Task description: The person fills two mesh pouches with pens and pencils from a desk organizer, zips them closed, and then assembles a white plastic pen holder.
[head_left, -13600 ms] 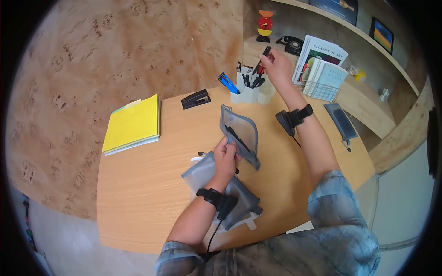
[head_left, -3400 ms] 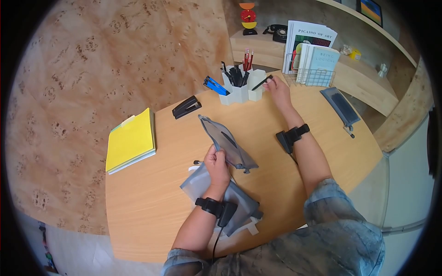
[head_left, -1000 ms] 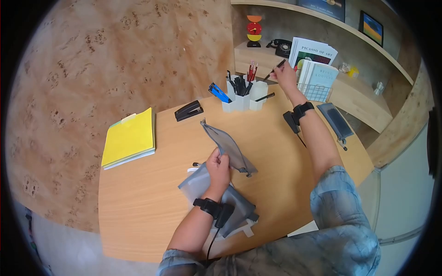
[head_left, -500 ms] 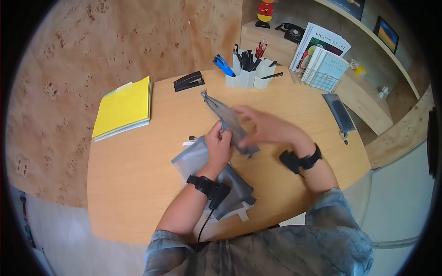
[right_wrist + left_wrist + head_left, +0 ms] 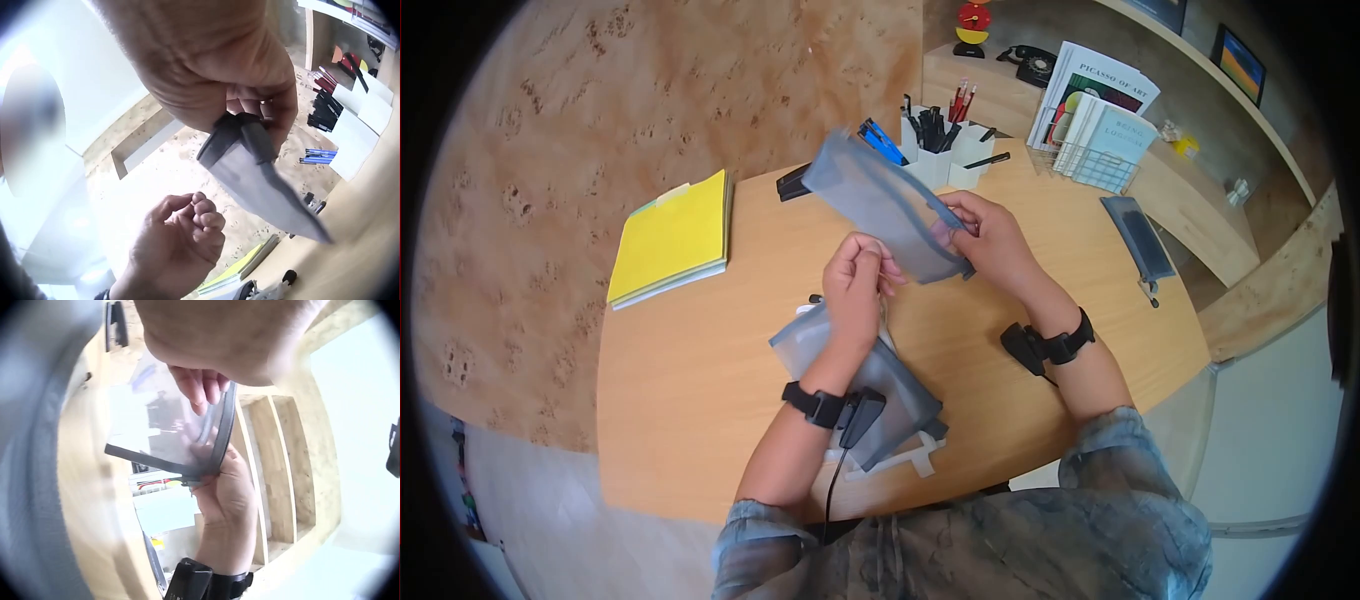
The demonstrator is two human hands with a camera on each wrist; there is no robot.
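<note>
My right hand [image 5: 992, 240] pinches a translucent grey mesh zipper pouch [image 5: 870, 195] by its dark-edged corner. The pouch hangs tilted over the desk, its far part blurred and overlapping the stapler in the head view. Close beside its lower edge is my left hand [image 5: 858, 290], fingers loosely curled and holding nothing in the right wrist view. Below that hand, another grey mesh pouch [image 5: 895, 400] lies on the desk over something white. Toward the back stands a pale hexagonal pen holder [image 5: 935, 172], with blue pens [image 5: 883, 142], black pens [image 5: 933, 128] and red pencils [image 5: 962, 100] in separate compartments.
A yellow folder stack [image 5: 672, 235] lies at the left of the desk, a black stapler [image 5: 792, 184] near the back. At the right are a filled dark pouch [image 5: 1138, 238] and a wire rack [image 5: 1090, 168] of books. Shelves stand behind.
My right hand held a black pen by the holder, which now has it in its right compartment. That hand came back and took the pouch; the left hand let go, and the pouch swung over.
</note>
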